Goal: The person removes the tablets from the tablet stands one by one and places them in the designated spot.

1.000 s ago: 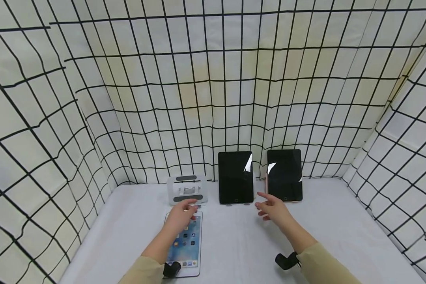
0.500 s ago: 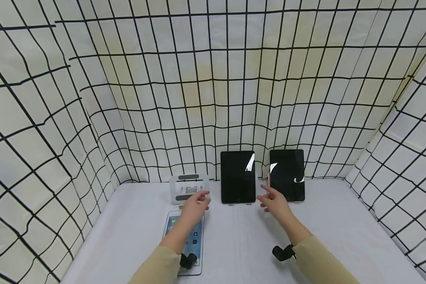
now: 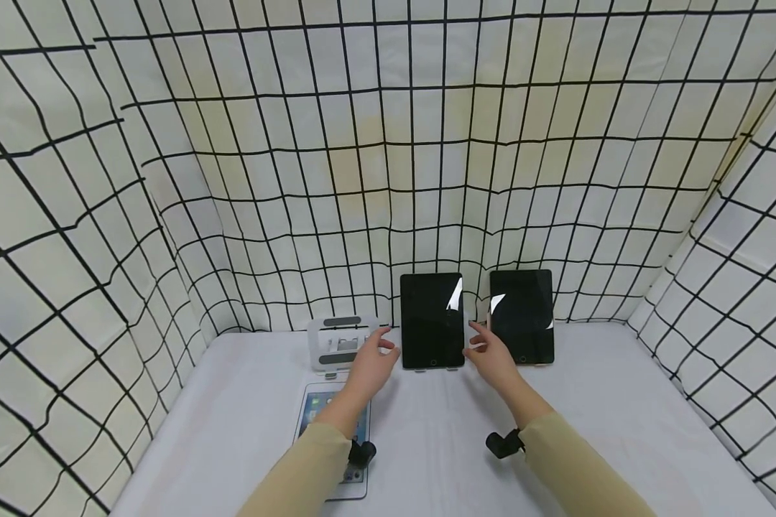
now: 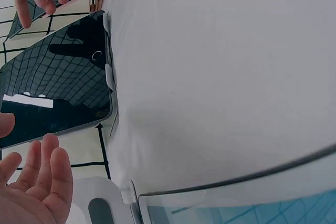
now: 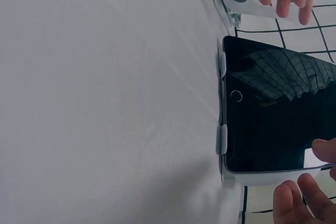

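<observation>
A black-screened tablet (image 3: 432, 321) leans upright on a white stand, whose lower lips (image 5: 223, 139) hold its bottom edge. My left hand (image 3: 371, 366) is beside its left edge, fingers loosely bent and thumb apart; the left wrist view shows a gap between fingertips and tablet. On the other side, my right hand (image 3: 493, 359) has its thumb before the screen's right edge and its fingers beyond that edge. Whether the right thumb touches the glass I cannot tell. Under my left forearm lies a white tablet (image 3: 314, 406) with a lit screen, partly hidden.
Left of the upright tablet is a bare white stand (image 3: 338, 358) with grey pads. A second black tablet (image 3: 524, 316) stands propped at the right. White cloth with a black grid (image 3: 362, 165) rises behind and at both sides of the white-covered table (image 3: 440, 445).
My left hand has moved right and forward, from over the lit tablet to the upright tablet's left edge. My right hand has come slightly closer to its right edge. The tablets stay put.
</observation>
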Available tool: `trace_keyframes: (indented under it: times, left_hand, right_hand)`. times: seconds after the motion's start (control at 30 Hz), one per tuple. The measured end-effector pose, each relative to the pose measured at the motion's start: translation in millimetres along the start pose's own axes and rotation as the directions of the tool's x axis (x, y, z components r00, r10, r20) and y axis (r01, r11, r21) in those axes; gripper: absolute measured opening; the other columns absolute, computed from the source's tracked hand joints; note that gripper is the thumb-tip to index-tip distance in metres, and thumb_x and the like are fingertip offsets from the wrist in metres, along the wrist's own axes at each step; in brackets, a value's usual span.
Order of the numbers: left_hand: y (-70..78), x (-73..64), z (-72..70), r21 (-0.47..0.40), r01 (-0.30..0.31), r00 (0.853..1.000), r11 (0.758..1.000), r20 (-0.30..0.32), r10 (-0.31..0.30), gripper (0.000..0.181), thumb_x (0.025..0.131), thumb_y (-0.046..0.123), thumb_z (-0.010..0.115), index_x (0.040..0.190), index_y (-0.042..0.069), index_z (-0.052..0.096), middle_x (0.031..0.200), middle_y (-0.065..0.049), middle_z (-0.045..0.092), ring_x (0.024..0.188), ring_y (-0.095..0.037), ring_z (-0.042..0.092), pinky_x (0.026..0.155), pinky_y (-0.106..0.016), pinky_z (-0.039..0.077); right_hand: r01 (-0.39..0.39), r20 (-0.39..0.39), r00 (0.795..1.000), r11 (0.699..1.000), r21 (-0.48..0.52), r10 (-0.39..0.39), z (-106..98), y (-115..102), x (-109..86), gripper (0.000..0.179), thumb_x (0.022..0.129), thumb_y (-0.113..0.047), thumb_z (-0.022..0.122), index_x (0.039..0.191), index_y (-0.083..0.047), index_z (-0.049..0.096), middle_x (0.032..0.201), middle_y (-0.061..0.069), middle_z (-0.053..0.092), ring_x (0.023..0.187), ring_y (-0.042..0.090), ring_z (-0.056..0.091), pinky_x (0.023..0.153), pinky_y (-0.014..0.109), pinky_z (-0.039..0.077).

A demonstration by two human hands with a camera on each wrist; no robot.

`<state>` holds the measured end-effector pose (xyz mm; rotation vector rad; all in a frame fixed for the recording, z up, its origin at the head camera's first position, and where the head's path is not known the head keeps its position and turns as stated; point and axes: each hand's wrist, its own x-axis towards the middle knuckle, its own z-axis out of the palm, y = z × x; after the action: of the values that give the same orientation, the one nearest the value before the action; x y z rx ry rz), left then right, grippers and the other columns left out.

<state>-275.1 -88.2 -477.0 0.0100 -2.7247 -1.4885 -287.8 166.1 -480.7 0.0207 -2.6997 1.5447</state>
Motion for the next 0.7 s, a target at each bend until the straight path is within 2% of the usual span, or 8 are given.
trace_keyframes:
  times: [0.17,0.3,0.47,0.7]
  left_hand:
    - [5.5,8.6,7.1,0.026,-0.007,1.0,1.0,0.001,0.007,0.056,0.097,0.026,0.063,0.149,0.017,0.044,0.116,-0.002,0.065,0.078,-0.016,0.06,0.066,-0.033,0.047]
    - [9.2,13.9,11.6,0.032,-0.008,1.0,0.999,0.003,0.008,0.058,0.097,0.026,0.062,0.151,0.016,0.042,0.111,-0.002,0.065,0.068,-0.016,0.055,0.063,-0.033,0.045]
    - [11.9,21.0,14.8,0.031,-0.009,1.0,0.999,0.001,0.009,0.06,0.097,0.025,0.062,0.151,0.015,0.04,0.106,-0.002,0.064,0.066,-0.017,0.054,0.062,-0.032,0.045]
    - [18.2,32.8,11.9,0.062,-0.029,0.999,0.998,-0.021,0.03,0.061,0.096,0.023,0.062,0.152,0.014,0.04,0.101,-0.002,0.065,0.073,-0.018,0.057,0.07,-0.036,0.047]
  right_hand:
    - [0.034,-0.005,0.999,0.997,-0.071,-0.034,-0.1,2.1,6.0,0.065,0.09,-0.003,0.067,0.15,-0.007,0.042,0.116,0.02,0.059,0.103,0.031,0.061,0.077,0.038,0.053]
    - [0.019,-0.002,1.0,0.994,-0.105,-0.02,-0.4,3.6,9.6,0.066,0.091,-0.006,0.067,0.151,-0.01,0.04,0.12,0.019,0.059,0.106,0.031,0.059,0.082,0.042,0.052]
    - [0.026,0.0,1.0,0.992,-0.124,-0.026,-0.7,0.1,13.8,0.066,0.092,-0.008,0.066,0.152,-0.01,0.038,0.124,0.019,0.057,0.11,0.032,0.057,0.088,0.046,0.05]
    - [0.066,0.012,0.998,0.985,-0.16,-0.065,-5.8,-15.0,22.3,0.067,0.093,-0.008,0.064,0.153,-0.006,0.034,0.128,0.022,0.054,0.114,0.035,0.054,0.093,0.049,0.047]
